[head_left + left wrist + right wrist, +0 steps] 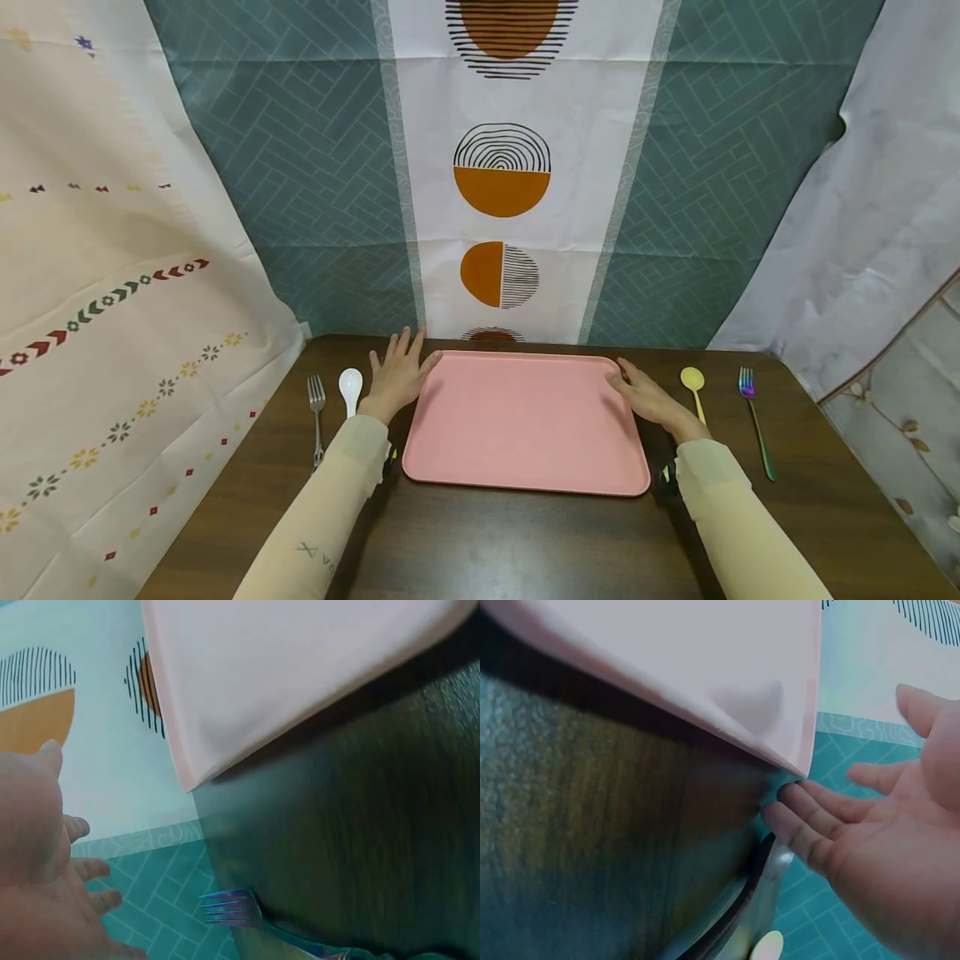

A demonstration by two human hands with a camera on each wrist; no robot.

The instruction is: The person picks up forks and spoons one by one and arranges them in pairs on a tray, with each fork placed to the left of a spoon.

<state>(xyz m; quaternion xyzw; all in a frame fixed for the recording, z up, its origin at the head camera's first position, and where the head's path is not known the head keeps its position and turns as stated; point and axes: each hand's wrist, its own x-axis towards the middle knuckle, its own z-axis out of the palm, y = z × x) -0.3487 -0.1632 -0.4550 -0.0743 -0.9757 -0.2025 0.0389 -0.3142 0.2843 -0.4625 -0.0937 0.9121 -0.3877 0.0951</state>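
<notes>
Two pale sleeves are stretched over the dark table, so the handles of the white spoon and yellow spoon get kinda blocked, with a silver fork set out left and a rainbow fork right. Between the spoons, a plain pink tray with rounded corners and a raised rim is flanked at its far corners by the left hand and right hand, fingers loosely extended on both, all backed by a teal-and-white cloth.

The serving tray lies on the tabletop between left fingers and right fingers; left of the former, a soup spoon, then a fork; right of the latter, a second spoon, then a second fork; behind both, a hanging cloth; right-fingertip contact is unclear.
</notes>
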